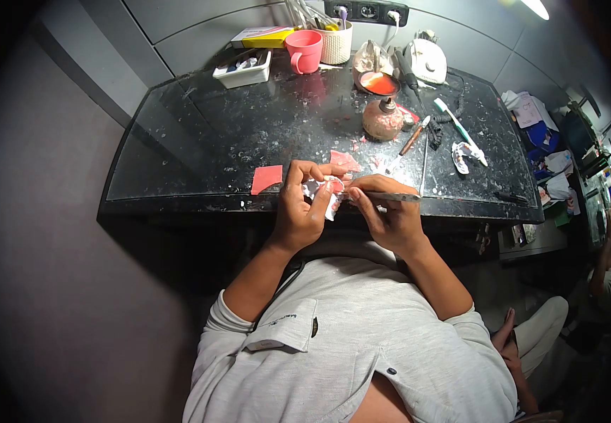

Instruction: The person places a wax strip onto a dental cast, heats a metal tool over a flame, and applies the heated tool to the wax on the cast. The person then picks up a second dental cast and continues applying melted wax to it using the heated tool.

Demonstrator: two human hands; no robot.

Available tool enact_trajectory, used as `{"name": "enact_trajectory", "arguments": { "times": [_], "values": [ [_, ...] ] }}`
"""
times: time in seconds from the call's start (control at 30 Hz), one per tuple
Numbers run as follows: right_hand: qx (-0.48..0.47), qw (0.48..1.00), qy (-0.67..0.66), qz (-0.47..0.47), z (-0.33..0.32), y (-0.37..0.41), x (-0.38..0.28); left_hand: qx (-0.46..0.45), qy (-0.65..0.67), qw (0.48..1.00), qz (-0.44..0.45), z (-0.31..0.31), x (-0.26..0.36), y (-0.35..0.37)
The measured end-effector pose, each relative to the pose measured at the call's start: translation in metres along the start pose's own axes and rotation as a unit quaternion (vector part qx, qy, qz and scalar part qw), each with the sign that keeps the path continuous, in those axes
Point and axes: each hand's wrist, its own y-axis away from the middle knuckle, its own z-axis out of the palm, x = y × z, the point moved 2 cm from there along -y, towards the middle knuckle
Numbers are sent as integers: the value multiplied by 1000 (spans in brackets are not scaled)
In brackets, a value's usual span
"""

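Note:
Near the front edge of the black table, my left hand [304, 204] is closed around a small white dental cast [331, 209] with pink wax on it. From the right, my right hand [391, 218] pinches a thin metal tool [390, 197], its tip at the cast. The tip itself is hidden by the fingers. A square pink wax sheet [267, 179] lies left of my left hand, and a torn pink wax piece [345, 161] lies just behind the hands.
On the black table [200, 155] stand a white tray [243, 73], a pink mug [304, 51], a burner [383, 120], a toothbrush [461, 130] and another cast [466, 156]. Another person's leg [542, 331] shows at the lower right.

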Motion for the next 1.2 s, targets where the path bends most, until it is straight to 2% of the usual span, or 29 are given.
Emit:
{"name": "enact_trajectory", "arguments": {
  "times": [0.07,0.2,0.27,0.4,0.5,0.57,0.7,0.8,0.87,0.9,0.93,0.97,1.1,1.17,1.2],
  "values": [
    [-14,995,-46,91,-1,1,0,6,46,999,-18,0,1,-1],
    [-16,986,-133,97,-2,2,6,26,58,998,-26,-2,6,-2],
    [-16,976,-187,113,-1,3,10,7,49,998,-30,-3,7,-3],
    [-16,975,-193,108,-1,4,9,5,72,997,-29,0,13,-5],
    [-22,963,-224,147,0,5,14,3,81,996,-41,0,14,-5],
    [-26,940,-287,183,0,4,17,-5,73,996,-43,-1,15,-7],
    [-38,922,-313,223,-8,4,26,-26,86,995,-45,-10,-1,-7],
    [7,864,-460,203,-14,2,35,-39,107,991,-64,-11,7,-10],
    [33,857,-477,189,-17,1,39,13,294,942,-164,-7,17,-10],
    [59,849,-494,175,-19,0,39,14,294,942,-163,-8,17,-11],
    [90,882,-437,153,-19,-2,37,11,316,933,-170,-9,17,-12],
    [90,882,-436,153,-21,-3,34,7,339,924,-178,-10,17,-12],
    [66,946,-292,124,-21,-7,11,6,352,921,-169,-9,17,-12],
    [45,986,-131,94,-12,-6,5,31,345,925,-155,-6,14,-10],
    [34,992,-95,79,-8,-9,-8,29,345,925,-155,-6,11,-9]
  ]
}}
